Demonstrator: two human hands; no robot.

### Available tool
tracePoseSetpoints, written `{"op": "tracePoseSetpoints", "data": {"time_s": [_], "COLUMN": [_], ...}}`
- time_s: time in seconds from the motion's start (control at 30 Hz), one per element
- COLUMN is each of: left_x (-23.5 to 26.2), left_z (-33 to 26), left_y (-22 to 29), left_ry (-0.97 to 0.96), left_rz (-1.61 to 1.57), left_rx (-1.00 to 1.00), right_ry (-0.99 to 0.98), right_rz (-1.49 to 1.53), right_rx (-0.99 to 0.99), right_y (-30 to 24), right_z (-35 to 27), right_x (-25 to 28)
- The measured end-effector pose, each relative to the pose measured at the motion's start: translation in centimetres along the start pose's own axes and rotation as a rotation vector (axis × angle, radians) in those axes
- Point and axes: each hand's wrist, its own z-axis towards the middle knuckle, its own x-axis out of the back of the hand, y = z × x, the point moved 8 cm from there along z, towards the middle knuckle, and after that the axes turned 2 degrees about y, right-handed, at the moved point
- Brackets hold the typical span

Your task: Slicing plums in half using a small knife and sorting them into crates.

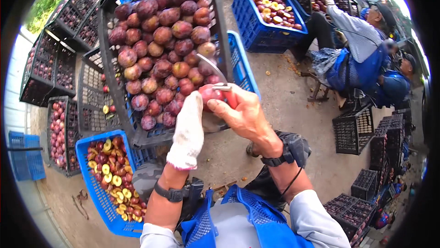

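My left hand [188, 128], in a white knit glove, is closed on a red plum [208, 94]. Bare and curled, my right hand [246, 114] grips a knife [210, 66] with a thin curved blade pointing up and left. The knife's metal fitting lies against the plum, and the right thumb presses on the fruit; whether the skin is cut cannot be seen. Just beyond both hands, a black crate [109, 64] full of whole purple-red plums [162, 50] is tilted toward me. Below it on the left, a blue crate [82, 165] contains halved plums [117, 180] with yellow flesh.
Black crates of plums [48, 64] line the left side. At the upper right, another blue crate [256, 32] contains cut plums, near seated people [357, 46]. An upright black crate [353, 131] and more stacked crates [364, 184] occupy the right. Plum scraps dot the concrete floor [284, 96].
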Motion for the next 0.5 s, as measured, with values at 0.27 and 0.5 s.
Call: {"op": "tracePoseSetpoints", "data": {"time_s": [0.27, 0.5], "left_x": [3.7, 0.8], "left_z": [3.5, 2.4], "left_y": [9.2, 7.1], "left_ry": [0.142, 0.201], "left_rz": [0.192, 0.18], "left_rx": [-0.095, -0.01], "right_ry": [0.01, 0.371], "right_rz": [0.341, -0.041], "right_rx": [-0.218, 0.183], "right_y": [5.4, 2.2], "right_z": [-0.7, -1.1], "right_x": [-2.8, -0.6]}}
